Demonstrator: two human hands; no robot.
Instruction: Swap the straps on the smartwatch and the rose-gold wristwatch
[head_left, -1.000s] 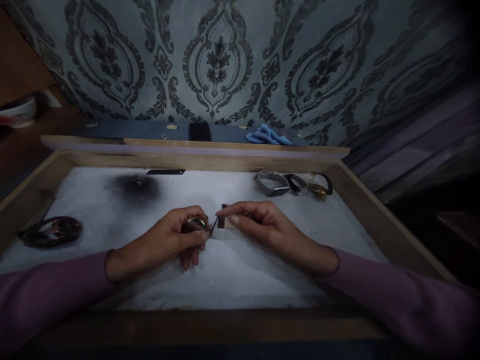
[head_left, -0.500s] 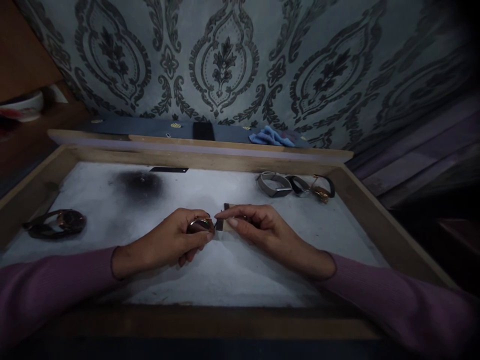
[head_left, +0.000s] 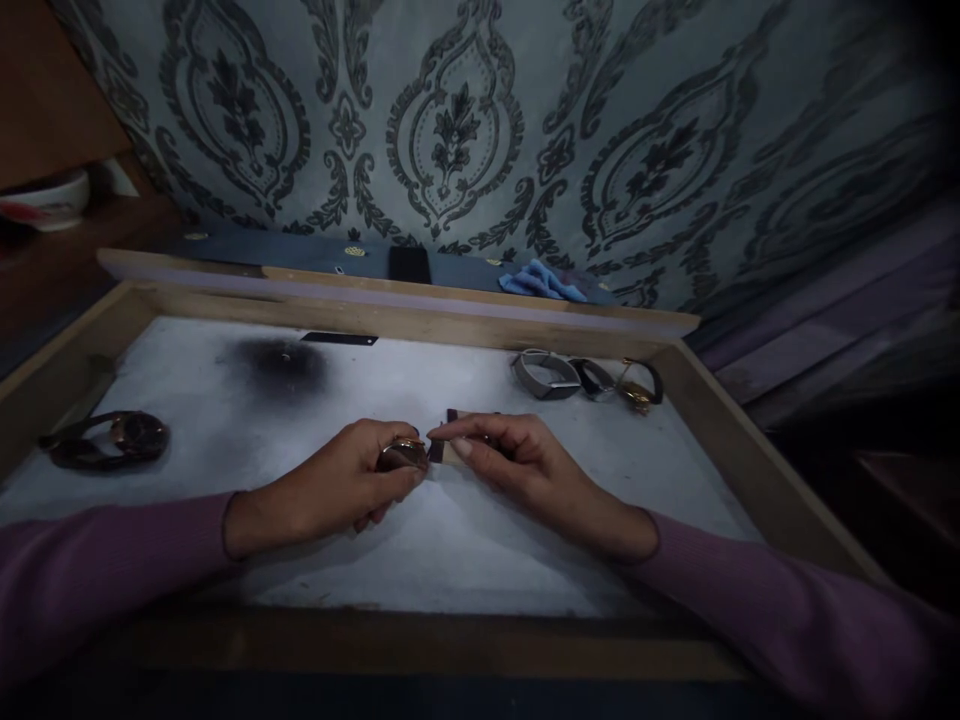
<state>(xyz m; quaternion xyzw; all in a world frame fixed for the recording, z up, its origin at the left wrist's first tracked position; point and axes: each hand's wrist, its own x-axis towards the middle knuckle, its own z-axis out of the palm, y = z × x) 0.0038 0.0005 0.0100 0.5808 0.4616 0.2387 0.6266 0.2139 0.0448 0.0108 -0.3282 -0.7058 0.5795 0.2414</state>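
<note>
My left hand (head_left: 341, 480) is closed around a round watch (head_left: 403, 455) with a shiny dark face and a gold-coloured rim, thumb pressed along its lower edge. Close beside it, my right hand (head_left: 525, 460) has its thumb and index finger drawn together, the index tip reaching to the watch's right side. Whatever sits in that pinch is too small and dark to make out. A flat brown and beige piece (head_left: 436, 452) shows at the right fingertips, partly covered by the hand; whether it is gripped or lies underneath is unclear.
A dark-strapped watch (head_left: 135, 437) lies at the tray's left. At the back right are a grey-banded watch (head_left: 547, 375), a black one (head_left: 596, 380) and a gold one (head_left: 639, 395). Wooden walls (head_left: 450, 312) edge the white surface. Behind lies a blue cloth (head_left: 541, 281).
The view has shifted slightly. Both hands keep nearly the same place and hold, with the watch still in the left hand.
</note>
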